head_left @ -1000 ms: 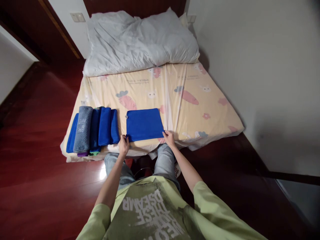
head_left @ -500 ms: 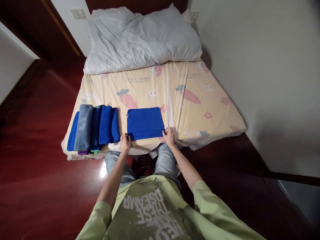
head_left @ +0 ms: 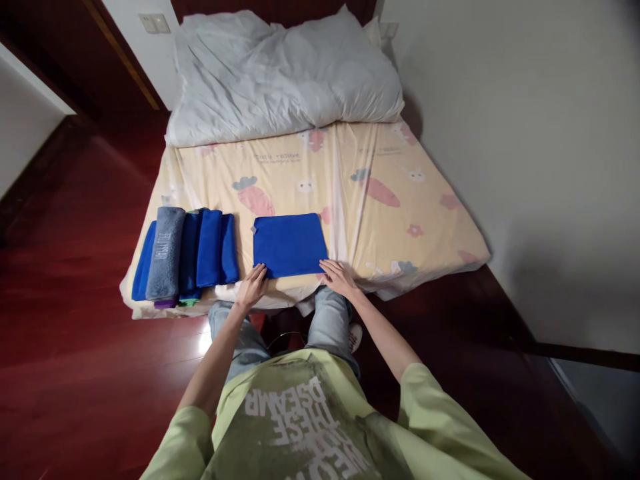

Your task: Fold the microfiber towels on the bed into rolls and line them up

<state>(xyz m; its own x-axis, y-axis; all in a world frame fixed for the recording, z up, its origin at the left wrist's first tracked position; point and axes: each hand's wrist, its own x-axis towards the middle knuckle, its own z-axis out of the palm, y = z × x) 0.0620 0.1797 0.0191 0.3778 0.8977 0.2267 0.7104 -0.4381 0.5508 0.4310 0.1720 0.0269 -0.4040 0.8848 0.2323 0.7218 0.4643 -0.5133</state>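
Observation:
A blue towel lies flat in a rectangle near the front edge of the bed, with a small pale tag at its left side. My left hand rests on its near left corner, fingers stretched out. On the near right corner lies my right hand, its fingers also extended and flat. Neither hand grips the cloth. Left of the towel is a row of folded towels: several blue ones and a grey-blue one with pale lettering on top.
The bed sheet is yellow with carrot and rabbit prints. A large white pillow or quilt covers the head of the bed. A wall stands to the right, and dark red floor lies to the left.
Both hands have loosened from pinching the towel's near corners to lying on them with fingers stretched out. The towel has stayed in place.

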